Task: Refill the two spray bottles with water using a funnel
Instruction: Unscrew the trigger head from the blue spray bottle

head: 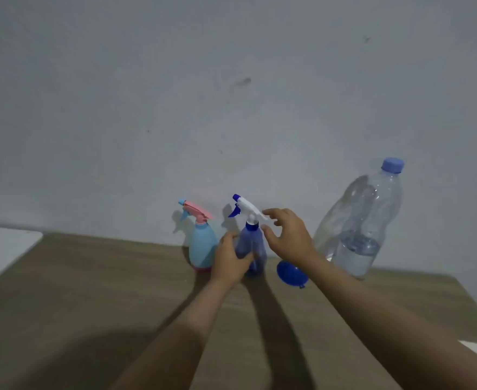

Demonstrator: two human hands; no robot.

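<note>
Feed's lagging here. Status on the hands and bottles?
Left hand gripping blue sprayer. Right hand open at its trigger head. Funnel on table, water bottle capped. Nothing blocking.

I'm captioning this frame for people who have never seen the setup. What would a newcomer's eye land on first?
Probably the two hands at the dark blue spray bottle mid-table: the left hand grips its body, the right hand spreads open by its white trigger head. Next, the tall clear water bottle at right, then the light blue spray bottle at left.
</note>
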